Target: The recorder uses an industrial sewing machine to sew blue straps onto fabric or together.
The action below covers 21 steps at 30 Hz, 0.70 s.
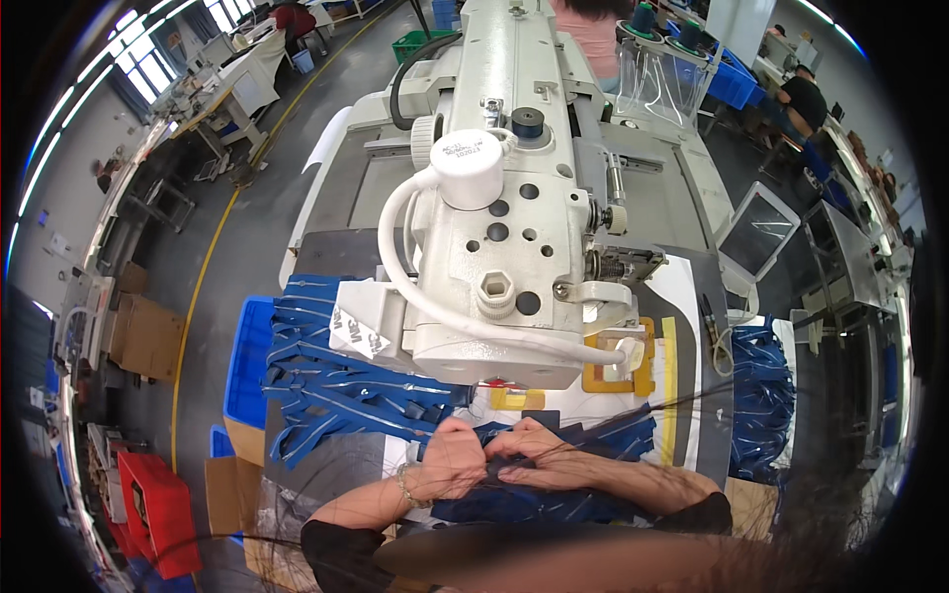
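In front of the white industrial sewing machine (499, 247), my two hands are close together with dark blue fabric between them. My left hand (455, 460) is closed, its curled fingers pinching the dark blue fabric strip (491, 472). From the other side my right hand (539, 455) grips the same fabric with bent fingers and thumb. The fingertips are partly hidden. Below my wrists lies more dark blue fabric (534, 506). A heap of blue strips with pale lines (336, 381) spreads left of the hands, and further blue fabric (628, 432) lies to the right.
A yellow frame (647, 346) sits beside the machine head, with snips (708, 318) farther right. Blue strips (761, 385) hang at the right edge. On the left stand a blue bin (247, 361), a cardboard box (229, 494) and a red crate (158, 514). A screen (759, 232) stands right.
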Each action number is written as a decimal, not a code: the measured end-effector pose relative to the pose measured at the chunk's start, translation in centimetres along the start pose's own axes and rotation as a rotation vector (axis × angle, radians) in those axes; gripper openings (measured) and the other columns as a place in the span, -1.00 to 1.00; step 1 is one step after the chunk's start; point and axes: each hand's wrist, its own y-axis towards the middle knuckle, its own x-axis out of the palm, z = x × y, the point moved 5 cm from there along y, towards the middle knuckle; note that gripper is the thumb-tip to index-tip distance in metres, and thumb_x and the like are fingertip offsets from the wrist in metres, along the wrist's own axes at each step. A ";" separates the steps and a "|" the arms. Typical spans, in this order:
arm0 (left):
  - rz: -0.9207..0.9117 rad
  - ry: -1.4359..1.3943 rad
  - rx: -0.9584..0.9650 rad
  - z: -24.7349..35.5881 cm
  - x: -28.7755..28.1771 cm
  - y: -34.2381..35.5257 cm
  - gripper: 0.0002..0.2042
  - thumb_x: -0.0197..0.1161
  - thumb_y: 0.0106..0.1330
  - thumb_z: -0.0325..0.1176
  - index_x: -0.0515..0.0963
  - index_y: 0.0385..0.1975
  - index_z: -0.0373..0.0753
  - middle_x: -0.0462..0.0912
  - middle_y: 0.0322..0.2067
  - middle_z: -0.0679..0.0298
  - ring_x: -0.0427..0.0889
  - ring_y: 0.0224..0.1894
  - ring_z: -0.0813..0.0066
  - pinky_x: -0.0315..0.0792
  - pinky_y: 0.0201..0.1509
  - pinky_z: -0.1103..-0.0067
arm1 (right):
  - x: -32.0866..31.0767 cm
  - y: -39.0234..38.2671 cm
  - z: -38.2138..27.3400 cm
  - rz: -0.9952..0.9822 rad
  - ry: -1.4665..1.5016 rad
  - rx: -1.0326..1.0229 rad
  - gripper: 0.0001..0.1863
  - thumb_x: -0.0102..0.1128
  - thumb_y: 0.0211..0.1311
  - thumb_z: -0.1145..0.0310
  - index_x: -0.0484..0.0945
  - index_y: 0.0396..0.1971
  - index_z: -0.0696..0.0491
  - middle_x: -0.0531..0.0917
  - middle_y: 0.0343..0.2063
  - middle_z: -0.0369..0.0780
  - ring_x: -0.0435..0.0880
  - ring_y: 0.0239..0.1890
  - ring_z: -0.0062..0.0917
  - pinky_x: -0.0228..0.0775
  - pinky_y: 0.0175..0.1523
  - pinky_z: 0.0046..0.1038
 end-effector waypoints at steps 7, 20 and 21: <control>0.539 -0.511 -0.218 -2.5 -1.5 -0.4 -0.84 0.16 0.21 -0.40 0.41 -0.60 -0.18 0.39 -0.62 0.32 0.39 -0.52 0.34 0.24 -0.14 0.44 | 2.1 -1.0 2.8 -0.128 0.159 0.230 -0.70 0.15 0.26 0.12 0.49 -0.28 0.09 0.43 -0.57 -0.31 0.36 -0.43 -0.53 0.22 -0.18 -0.49; 0.240 -0.271 -0.224 0.6 -2.9 2.2 -0.69 0.43 -0.02 -0.13 0.51 -0.40 -0.15 0.49 -0.49 0.30 0.48 -0.39 0.19 0.30 -0.25 0.45 | -1.9 -3.9 0.9 0.267 0.361 0.516 -0.72 0.20 0.22 0.32 0.40 -0.55 0.17 0.39 -0.67 -0.36 0.25 -0.55 -0.77 0.16 -0.47 -0.59; 0.108 -0.331 -0.255 1.1 -2.0 2.8 -0.72 0.41 0.01 -0.16 0.56 -0.38 -0.17 0.54 -0.37 0.23 0.49 -0.24 0.18 0.32 -0.17 0.44 | -1.8 -4.0 1.0 0.271 0.421 0.542 -0.73 0.21 0.22 0.32 0.40 -0.53 0.17 0.41 -0.66 -0.35 0.28 -0.55 -0.77 0.17 -0.47 -0.59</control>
